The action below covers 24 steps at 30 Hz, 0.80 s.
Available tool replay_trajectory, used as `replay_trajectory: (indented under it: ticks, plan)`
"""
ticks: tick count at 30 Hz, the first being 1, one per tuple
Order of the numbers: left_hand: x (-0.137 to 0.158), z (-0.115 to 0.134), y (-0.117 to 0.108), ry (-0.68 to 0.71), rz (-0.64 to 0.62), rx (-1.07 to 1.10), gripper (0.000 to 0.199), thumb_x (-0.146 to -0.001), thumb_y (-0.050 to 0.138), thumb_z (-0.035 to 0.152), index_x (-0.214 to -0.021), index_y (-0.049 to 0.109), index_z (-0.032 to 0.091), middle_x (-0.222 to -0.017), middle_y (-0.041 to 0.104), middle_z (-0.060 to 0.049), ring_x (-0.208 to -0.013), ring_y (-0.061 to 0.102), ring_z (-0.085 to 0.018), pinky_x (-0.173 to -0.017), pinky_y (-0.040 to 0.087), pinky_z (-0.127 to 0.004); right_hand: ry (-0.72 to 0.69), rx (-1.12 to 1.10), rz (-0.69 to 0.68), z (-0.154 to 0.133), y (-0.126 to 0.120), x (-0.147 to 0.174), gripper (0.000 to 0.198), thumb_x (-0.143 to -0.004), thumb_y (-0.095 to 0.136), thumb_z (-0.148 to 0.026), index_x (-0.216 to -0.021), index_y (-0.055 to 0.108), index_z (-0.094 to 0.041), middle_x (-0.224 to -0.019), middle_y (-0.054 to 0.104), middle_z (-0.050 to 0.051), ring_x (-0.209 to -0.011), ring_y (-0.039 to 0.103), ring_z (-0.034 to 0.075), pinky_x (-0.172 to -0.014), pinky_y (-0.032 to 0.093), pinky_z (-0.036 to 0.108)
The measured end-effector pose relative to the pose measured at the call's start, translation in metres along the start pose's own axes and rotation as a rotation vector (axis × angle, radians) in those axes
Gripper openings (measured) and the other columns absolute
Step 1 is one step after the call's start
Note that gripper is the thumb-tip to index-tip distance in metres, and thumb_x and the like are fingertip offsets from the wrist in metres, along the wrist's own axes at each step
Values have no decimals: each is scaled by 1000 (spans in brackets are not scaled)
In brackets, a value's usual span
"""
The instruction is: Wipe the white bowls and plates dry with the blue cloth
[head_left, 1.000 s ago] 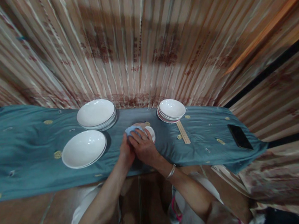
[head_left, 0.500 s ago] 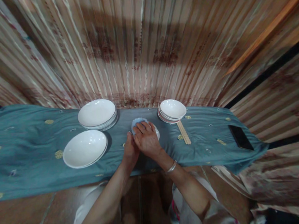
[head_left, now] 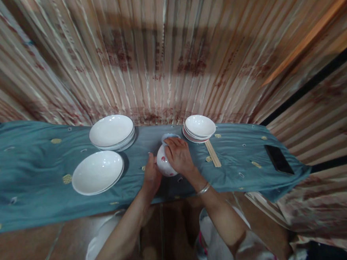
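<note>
Nearest in, a silver bracelet (head_left: 204,189) rings the right wrist, and just ahead of it the two hands work close together, with a bowl (head_left: 165,168) between them. What a tidy hold this is: the left hand (head_left: 151,175) clasps the bowl from its left side, thumb up, while the right hand (head_left: 180,155) lies over the other side, fingers bent onto a pale blue cloth (head_left: 166,138) at the far edge. The bowl is white with red spots, tilted, its rim largely covered; it might even be a cup, and whether it touches the table (head_left: 236,177) I can't tell. This looks like the wiping step, mid-rub, and I'd say the next move calls for a firm left grip while the cloth works round to whatever surface remains, with care over that smooth, probably slippery glaze. Off to the left, near the front, sit the shallow dishes (head_left: 96,173), one nested in another; over to the right lie the chopsticks (head_left: 213,154), with the phone (head_left: 279,159) well apart beyond them. Further back, the big plates (head_left: 111,130) stand stacked at left, the small bowls (head_left: 199,126) stacked at right, and behind everything hangs the striped curtain (head_left: 144,49).
</note>
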<state>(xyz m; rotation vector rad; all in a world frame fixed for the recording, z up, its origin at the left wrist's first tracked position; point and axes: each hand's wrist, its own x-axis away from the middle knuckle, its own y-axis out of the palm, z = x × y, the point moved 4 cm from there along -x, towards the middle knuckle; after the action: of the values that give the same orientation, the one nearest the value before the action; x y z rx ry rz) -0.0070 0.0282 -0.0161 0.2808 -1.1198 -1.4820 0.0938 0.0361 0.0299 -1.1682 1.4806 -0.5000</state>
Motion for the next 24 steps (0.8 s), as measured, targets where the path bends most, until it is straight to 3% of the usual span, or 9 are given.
replay_trajectory:
  ticks: [10,24]
  plan:
    - [2,1,1,1,3,17,55,-104,36,44,-132,64,6,-104,79,-14,-112,70,-30,-105,50,-42,93,-184,66,37,9,2,38,-101,38,-23,-125,67,-14,-125,72,13,-116,66,23,-107,49,39]
    - [1,2,-3,18,73,-15,54,-104,33,41,-123,68,4,-97,80,-15,-109,72,-28,-106,50,-42,369,-440,78,72,26,24,40,-100,38,-28,-124,69,-18,-125,72,13,-117,68,23,-107,52,40]
